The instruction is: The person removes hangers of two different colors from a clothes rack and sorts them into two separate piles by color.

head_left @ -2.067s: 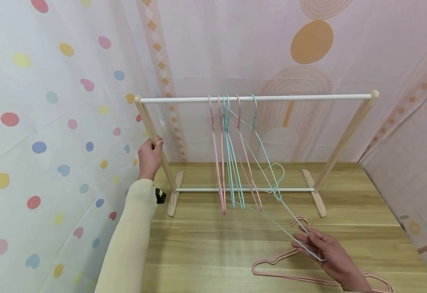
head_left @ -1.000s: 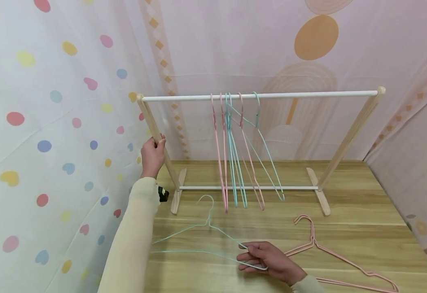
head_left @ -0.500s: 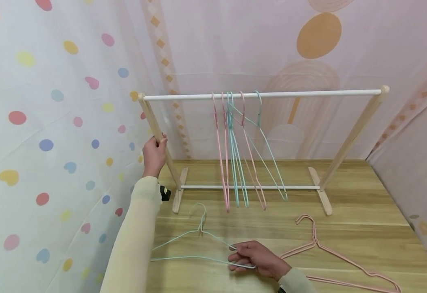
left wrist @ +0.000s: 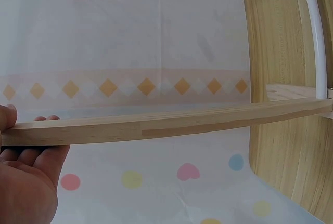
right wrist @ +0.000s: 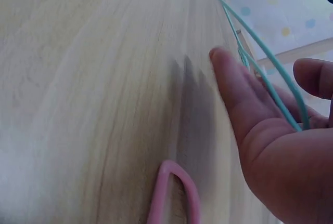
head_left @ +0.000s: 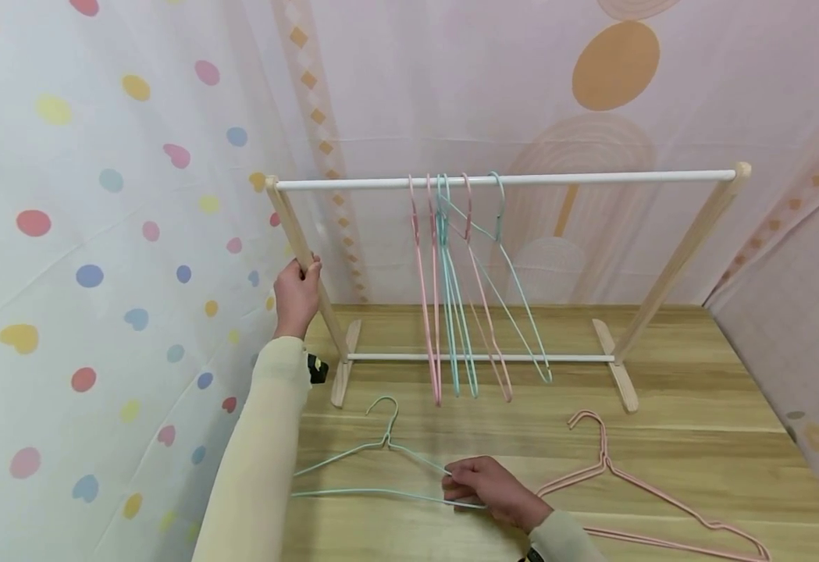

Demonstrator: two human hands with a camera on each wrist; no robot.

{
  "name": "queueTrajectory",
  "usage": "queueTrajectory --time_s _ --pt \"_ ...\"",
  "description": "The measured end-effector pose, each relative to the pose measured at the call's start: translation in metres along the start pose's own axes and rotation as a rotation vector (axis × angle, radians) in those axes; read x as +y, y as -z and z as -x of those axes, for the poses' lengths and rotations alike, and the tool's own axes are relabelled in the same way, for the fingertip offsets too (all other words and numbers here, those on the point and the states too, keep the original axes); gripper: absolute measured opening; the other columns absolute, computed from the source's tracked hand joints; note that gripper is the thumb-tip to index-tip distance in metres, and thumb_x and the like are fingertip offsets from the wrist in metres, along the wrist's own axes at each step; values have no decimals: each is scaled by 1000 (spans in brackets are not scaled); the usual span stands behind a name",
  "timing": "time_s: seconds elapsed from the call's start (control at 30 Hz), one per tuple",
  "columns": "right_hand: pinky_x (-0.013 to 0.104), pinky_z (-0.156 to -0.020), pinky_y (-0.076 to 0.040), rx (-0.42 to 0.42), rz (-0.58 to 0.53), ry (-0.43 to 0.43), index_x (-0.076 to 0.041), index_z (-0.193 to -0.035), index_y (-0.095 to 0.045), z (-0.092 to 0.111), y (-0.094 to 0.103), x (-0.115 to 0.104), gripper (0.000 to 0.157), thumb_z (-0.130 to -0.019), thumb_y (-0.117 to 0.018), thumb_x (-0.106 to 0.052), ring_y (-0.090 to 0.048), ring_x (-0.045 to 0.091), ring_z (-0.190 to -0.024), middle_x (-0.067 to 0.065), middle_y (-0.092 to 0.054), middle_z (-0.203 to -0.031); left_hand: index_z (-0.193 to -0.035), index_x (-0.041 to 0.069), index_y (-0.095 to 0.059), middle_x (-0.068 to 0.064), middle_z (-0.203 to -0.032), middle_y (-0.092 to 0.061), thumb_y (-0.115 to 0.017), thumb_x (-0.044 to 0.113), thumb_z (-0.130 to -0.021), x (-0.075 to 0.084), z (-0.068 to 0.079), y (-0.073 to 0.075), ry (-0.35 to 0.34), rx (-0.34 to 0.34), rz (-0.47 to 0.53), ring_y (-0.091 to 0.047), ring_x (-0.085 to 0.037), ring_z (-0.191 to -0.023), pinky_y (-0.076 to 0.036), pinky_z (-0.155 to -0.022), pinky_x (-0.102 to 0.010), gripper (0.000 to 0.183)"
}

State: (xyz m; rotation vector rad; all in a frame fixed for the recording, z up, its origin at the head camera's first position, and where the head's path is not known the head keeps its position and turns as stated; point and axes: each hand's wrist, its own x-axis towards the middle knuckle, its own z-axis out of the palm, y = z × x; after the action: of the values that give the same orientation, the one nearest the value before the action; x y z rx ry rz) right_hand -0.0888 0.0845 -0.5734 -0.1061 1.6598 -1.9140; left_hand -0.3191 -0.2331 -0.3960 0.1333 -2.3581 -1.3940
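My left hand [head_left: 295, 297] grips the left wooden post [head_left: 290, 222] of a small clothes rack; in the left wrist view its fingers and thumb stand on either side of the post [left wrist: 125, 130]. Low over the table, my right hand [head_left: 489, 492] pinches the right end of a mint-green wire hanger [head_left: 386, 442]. The hanger's hook points away from me, and its left end is hidden behind my left sleeve. In the right wrist view the green wire [right wrist: 270, 55] runs between thumb and fingers.
Several pink and blue-green hangers [head_left: 522, 304] hang from the rack's white rod [head_left: 592, 179], left of its right half. Two pink hangers, seemingly stacked [head_left: 603, 460], lie on the wooden table right of my right hand. Patterned curtains enclose the back and sides.
My right hand has brought the mint-green hanger from near the rack's right side leftward and down to the table at front left. My left hand keeps its grip on the post.
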Motion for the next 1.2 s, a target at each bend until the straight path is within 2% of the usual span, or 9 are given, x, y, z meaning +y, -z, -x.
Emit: queueTrajectory --time_s 0.2,0.37,0.47,0.57,0.63,0.77,0.9,1.07,1.2 --pt "44 -89 -50 9 183 69 22 -125 -50 3 -1 -4 38 -99 -51 -5 -58 42 -110 34 -56 -121 -121 5 -64 -17 -101 -62 -51 34 -102 1 1 1 8 -3 -16 -53 -26 -84 -48 -72 -40 37" --pt "45 -88 -48 73 395 141 15 -122 -58 3 2 -3 33 -99 -53 -7 -57 38 -108 26 -60 -120 -122 5 -64 -17 -103 -62 -50 36 -102 -2 0 2 21 -3 -24 -53 -26 -84 -47 -72 -39 39" --pt "38 -82 -48 108 417 140 13 -121 -59 3 2 -5 33 -99 -52 -10 -59 28 -98 23 -63 -114 -122 5 -64 -16 -104 -63 -50 35 -102 -3 0 1 16 -3 -25 -53 -26 -85 -48 -73 -40 39" --pt "32 -77 -47 129 369 126 13 -122 -59 5 4 -8 35 -100 -52 -12 -57 20 -89 22 -64 -110 -120 4 -64 -17 -104 -63 -52 32 -102 -3 -1 1 8 0 -16 -53 -27 -85 -48 -74 -41 36" --pt "33 -78 -47 145 361 127 12 -121 -60 6 7 -12 35 -99 -52 -14 -58 21 -89 21 -65 -109 -120 4 -64 -17 -105 -63 -52 31 -102 -3 -1 1 10 0 -11 -53 -27 -86 -48 -74 -41 35" --pt "40 -89 -49 160 274 116 15 -122 -58 9 19 -20 37 -99 -52 -13 -62 31 -106 26 -62 -119 -121 3 -64 -18 -106 -63 -52 31 -102 -2 0 2 9 1 -12 -53 -27 -87 -48 -75 -42 36" --pt "45 -94 -46 153 98 88 19 -129 -48 14 33 -29 42 -101 -49 -12 -57 38 -114 32 -51 -130 -120 3 -65 -20 -107 -64 -52 31 -102 -1 0 2 -14 2 -17 -54 -27 -85 -47 -73 -41 36" --pt "46 -100 -40 126 0 123 17 -139 -38 23 47 -39 48 -104 -45 -15 -51 38 -121 34 -40 -140 -119 3 -66 -21 -107 -65 -52 30 -102 0 0 1 -31 2 -16 -54 -27 -83 -46 -72 -41 35" --pt "42 -99 -42 159 -49 161 13 -140 -38 30 55 -49 48 -104 -46 -17 -52 34 -122 31 -40 -142 -120 3 -65 -18 -108 -65 -52 30 -102 0 0 0 -23 -3 -12 -55 -27 -86 -48 -74 -41 36"
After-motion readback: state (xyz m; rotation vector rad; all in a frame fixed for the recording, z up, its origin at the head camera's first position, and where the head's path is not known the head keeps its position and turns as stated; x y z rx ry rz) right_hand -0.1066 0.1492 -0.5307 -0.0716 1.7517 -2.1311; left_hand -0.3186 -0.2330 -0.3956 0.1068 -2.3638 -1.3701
